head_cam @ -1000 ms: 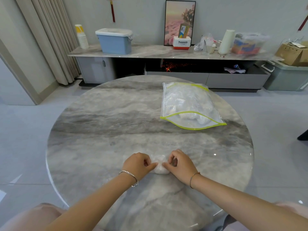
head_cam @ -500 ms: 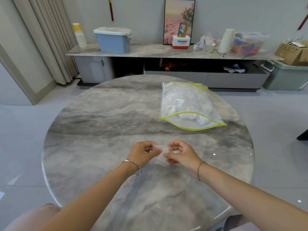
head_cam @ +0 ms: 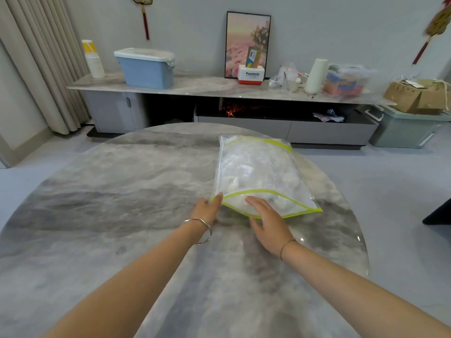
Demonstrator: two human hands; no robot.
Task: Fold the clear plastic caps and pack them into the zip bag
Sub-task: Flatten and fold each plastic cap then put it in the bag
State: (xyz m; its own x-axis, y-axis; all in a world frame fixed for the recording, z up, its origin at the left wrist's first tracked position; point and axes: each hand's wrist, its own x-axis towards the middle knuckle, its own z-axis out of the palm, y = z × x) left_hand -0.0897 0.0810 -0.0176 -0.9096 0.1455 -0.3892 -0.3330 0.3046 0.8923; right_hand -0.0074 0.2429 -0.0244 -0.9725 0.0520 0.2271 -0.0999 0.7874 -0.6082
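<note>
A person's view down over a round grey marble worktop (head_cam: 109,191), both bare forearms reaching forward. One clear plastic zip bag (head_cam: 300,201) with yellow-green zip strips lies flat on the far right part of the worktop. Its long axis runs away from the person, leaning slightly left at the far end. Its mouth points toward the person, and the two green strips there are parted into an open arc. Inside the zip bag sits a crumpled, whitish mass of clear plastic caps (head_cam: 256,174); how many there are cannot be told. The left hand (head_cam: 207,211) rests at the near left corner of the mouth, its grip open, with straight fingers touching the green edge. The right hand (head_cam: 268,220) is palm down at the middle of the mouth, its grip open too, with spread fingers lying over the lower strip. Whether anything is under that palm cannot be told. Each wrist carries one band: a silver bangle (head_cam: 200,228) on the left and a thin bracelet (head_cam: 286,247) on the right. Beyond the worktop, a long low grey sideboard (head_cam: 195,85) stands against the wall. On it are one blue lidded tub (head_cam: 146,69), one stack of paper cups (head_cam: 94,59), one white roll (head_cam: 316,75) and one white and red box (head_cam: 251,75) printed with the word "Panasonic". One framed pink picture (head_cam: 247,32) leans behind that box.
</note>
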